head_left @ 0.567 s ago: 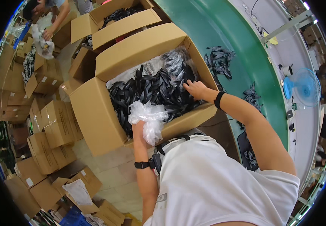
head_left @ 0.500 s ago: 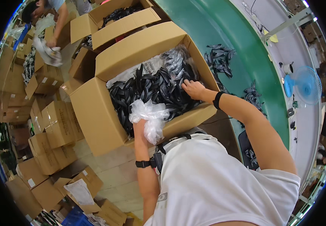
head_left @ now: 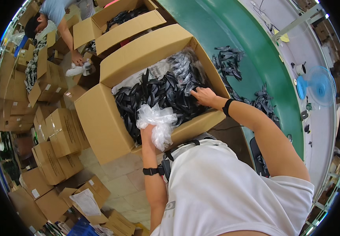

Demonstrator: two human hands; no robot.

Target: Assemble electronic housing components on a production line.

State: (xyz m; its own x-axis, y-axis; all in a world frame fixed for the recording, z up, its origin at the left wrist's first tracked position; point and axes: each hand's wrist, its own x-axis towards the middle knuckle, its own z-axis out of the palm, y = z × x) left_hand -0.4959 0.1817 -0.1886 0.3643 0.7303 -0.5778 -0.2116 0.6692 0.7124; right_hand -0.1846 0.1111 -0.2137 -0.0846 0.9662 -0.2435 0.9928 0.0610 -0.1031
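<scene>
Right hand (head_left: 203, 95) still spread on black parts (head_left: 158, 94), left fingers (head_left: 148, 131) clutching clear bag (head_left: 158, 122), carton rim (head_left: 193, 126) close below.

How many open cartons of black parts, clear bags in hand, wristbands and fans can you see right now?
Open cartons holding black parts: 2, the big carton and the carton behind it
Clear plastic bags in the left hand: 1, bag
Black wristbands: 2, and
Blue fans: 1, fan
Total: 6

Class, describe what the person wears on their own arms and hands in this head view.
Both hands are bare, without gloves. The left hand has a black watch-like band on its wrist; the right hand has a plain black wristband. The forearms are uncovered below a white short-sleeved shirt.
</scene>
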